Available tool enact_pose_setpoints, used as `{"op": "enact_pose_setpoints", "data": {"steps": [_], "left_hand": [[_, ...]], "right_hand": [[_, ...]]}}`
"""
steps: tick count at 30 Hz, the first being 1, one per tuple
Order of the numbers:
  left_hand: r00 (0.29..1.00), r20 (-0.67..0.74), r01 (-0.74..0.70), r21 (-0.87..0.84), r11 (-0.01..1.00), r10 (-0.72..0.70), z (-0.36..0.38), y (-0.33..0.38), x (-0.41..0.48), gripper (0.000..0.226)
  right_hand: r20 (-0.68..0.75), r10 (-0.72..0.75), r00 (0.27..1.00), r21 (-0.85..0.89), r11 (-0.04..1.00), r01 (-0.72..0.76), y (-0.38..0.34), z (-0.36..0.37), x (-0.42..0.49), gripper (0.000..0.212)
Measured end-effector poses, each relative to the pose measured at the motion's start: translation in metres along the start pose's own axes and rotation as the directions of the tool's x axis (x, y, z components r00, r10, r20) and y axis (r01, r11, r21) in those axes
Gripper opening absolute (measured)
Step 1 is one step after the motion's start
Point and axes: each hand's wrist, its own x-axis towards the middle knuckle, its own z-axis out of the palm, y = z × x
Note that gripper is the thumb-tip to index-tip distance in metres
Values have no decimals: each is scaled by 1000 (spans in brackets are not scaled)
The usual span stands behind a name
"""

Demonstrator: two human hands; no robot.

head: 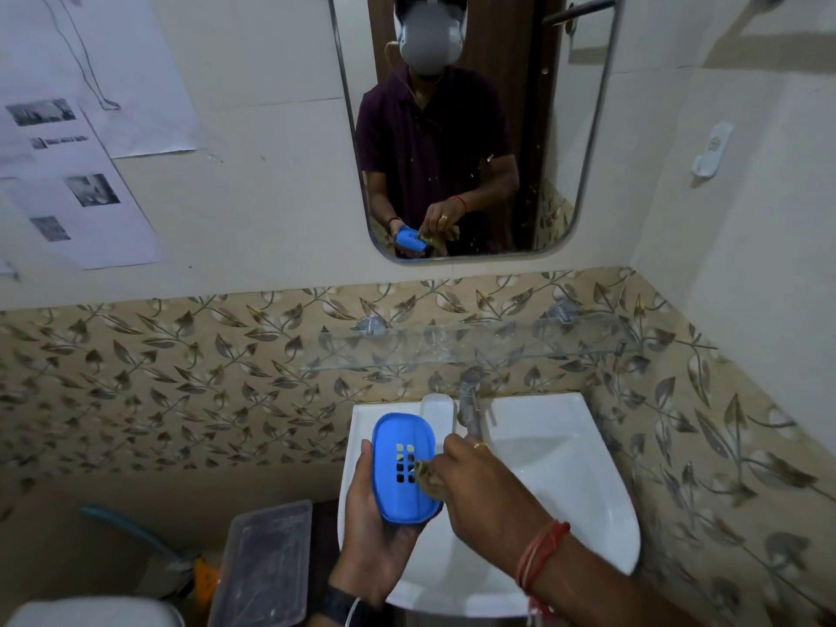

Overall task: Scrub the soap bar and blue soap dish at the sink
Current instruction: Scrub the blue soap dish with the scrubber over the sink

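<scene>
One white sink (565,468) lies below, its basin open to the right, the tap (470,414) at the back. Above its left rim the blue soap dish (398,450) runs lengthwise away from the person, gripped from beneath by the left hand (375,536). The right hand (484,486) pinches a brownish scrubber (427,479) against the dish's slots. No soap bar shows.

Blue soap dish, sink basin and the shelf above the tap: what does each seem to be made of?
Blue soap dish: likely moulded plastic, with a matte uniform colour and a thin wall with square drain slots.
Sink basin: probably glazed ceramic, white and glossy with soft reflections.
Shelf: clear glass or possibly acrylic; the leaf tiles show through it.
</scene>
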Motion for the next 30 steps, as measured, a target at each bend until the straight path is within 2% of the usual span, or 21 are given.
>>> {"op": "enact_pose_setpoints", "data": {"steps": [5,11,15,16,17,19,20,21,22,24,28,30], "left_hand": [[994,-87,-58,63,996,63,3,-5,-2,70],[990,-114,-81,55,995,87,18,-15,-9,72],[993,-99,-67,-39,997,63,21,-21,-11,76],[996,-79,-45,-60,997,40,22,-21,-12,78],[998,-53,-19,-78,997,15,25,-19,-12,79],[1000,-3,-32,-75,997,31,29,-15,-14,76],[997,-6,-74,-44,996,73,29,-13,-13,73],[993,-22,-116,-17,993,116,29,-10,-12,70],[990,-38,-135,1,991,135,28,-9,-11,69],[989,-55,-140,6,990,140,26,-7,-10,69],[995,25,-96,25,995,96,32,-15,-11,66],[995,80,-64,1,998,63,35,-18,-13,64]], "right_hand": [[93,-108,990,46,994,104,-16,5,-15,29],[126,-6,992,334,942,-36,-14,6,-10,21],[139,54,989,575,809,-125,-10,11,-13,26],[149,75,986,668,728,-156,-8,11,-13,25],[174,105,979,782,589,-202,-6,9,-13,26],[208,203,957,950,191,-247,-3,-1,-10,26],[194,277,941,977,32,-211,1,-7,-7,22],[167,368,915,985,-29,-168,5,-15,-4,17],[122,462,878,989,18,-147,10,-22,0,14],[-3,557,831,940,285,-188,18,-30,6,12],[-205,420,884,693,700,-173,5,-26,22,22],[-253,392,884,598,782,-176,-5,-19,27,29]]}}
